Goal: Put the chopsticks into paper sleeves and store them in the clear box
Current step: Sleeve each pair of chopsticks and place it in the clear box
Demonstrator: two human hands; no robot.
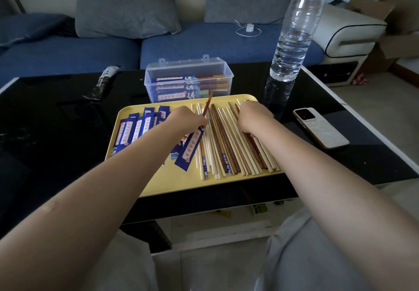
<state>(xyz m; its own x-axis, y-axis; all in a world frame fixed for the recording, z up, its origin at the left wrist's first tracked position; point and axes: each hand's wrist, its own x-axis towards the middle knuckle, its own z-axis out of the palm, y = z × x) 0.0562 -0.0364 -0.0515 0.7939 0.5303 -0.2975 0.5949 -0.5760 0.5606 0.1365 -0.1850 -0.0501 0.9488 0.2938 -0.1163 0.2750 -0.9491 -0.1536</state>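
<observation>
The loose chopsticks (229, 141) lie side by side in a rough row across the right half of a yellow tray (181, 183), slim tapered sticks, mostly pale bare wood, with several dark brown ones in the middle and a couple bearing blue-and-white patterned ends toward 6 o'clock. At the row's 9 o'clock edge the left hand (187, 120) pinches a blue paper sleeve (190, 149) near its mouth, fingers curled round it; a reddish chopstick (207, 105) pokes out of the mouth toward 12 o'clock. The sleeve is flat, glossy and narrow, with a white panel of red characters too small to read. The right hand (254, 118) rests on the row's 3 o'clock side, knuckles up; whether its fingers grip any stick I cannot tell. More empty sleeves (138, 129) lie fanned over the tray's 9 o'clock half. At 12 o'clock of the tray, just beside its rim, stands the clear box (189, 79), rectangular plastic with a hinged lid open, holding filled sleeves. All sit on a glossy black table (56, 120); a clear ribbed water bottle (292, 41) stands at 1 o'clock and a white phone (320, 130) lies at 3 o'clock
</observation>
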